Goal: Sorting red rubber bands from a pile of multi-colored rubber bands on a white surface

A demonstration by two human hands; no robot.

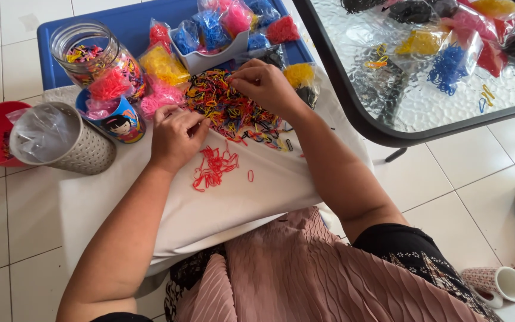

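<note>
red bands [214, 168] lie just below both hands [177, 136], mixed pile [225, 101] between.

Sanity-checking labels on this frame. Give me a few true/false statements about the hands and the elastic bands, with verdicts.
1. Both hands, left hand and right hand, rest on the mixed pile of bands. True.
2. The small separated heap is blue. False: it is red.
3. The glass jar is empty. False: it holds coloured bands.
4. The bands lie on a white cloth. True.
5. The glass table is bare. False: bags of bands lie on it.
</note>
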